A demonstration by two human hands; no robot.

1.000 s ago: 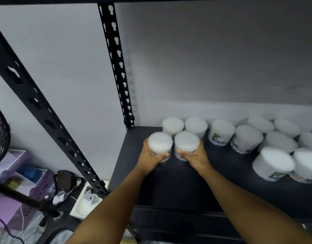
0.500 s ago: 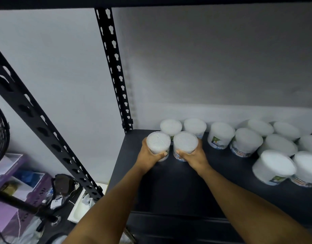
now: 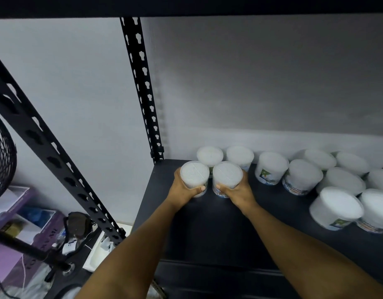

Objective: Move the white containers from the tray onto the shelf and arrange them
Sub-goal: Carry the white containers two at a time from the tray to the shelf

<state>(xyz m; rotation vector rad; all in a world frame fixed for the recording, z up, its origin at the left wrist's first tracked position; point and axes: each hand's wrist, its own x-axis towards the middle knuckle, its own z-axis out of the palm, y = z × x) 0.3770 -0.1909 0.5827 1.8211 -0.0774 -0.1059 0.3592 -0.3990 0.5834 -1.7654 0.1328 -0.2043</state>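
- White containers, round plastic tubs with flat white lids and printed colour labels low on their sides, stand on the dark matte shelf board [image 3: 207, 234]; two are in hand at its left rear corner.
- Left-hand white tub [image 3: 194, 174]: the left hand [image 3: 182, 190] is wrapped round its side, thumb across the front wall; the tub's base is hidden by that hand, so I cannot tell whether it rests on the board.
- Right-hand white tub [image 3: 227, 174]: the right hand [image 3: 238, 192] grips it, thumb on the front over a blue-edged label; the fingers behind are hidden.
- The two held tubs sit just beside each other, lids nearly touching.
- Directly behind them, two more white tubs [image 3: 210, 155] and [image 3: 240, 155] stand against the pale wall, their lower parts covered by the front pair.
- To the right, further tubs of the same kind [image 3: 272, 167] run in loose rows; the far-right ones are blurred and cut off by the frame edge, labels unreadable.
- The tray is not in view.
- Black perforated steel upright [image 3: 143, 87] rises at the rear left corner of the board; a second like upright [image 3: 45, 145] slants across the foreground.
- Lower left, below the board: a black wire-mesh object [image 3: 0, 156], cut off at the edge, and purple cardboard boxes [image 3: 15, 203] among clutter too blurred to identify.
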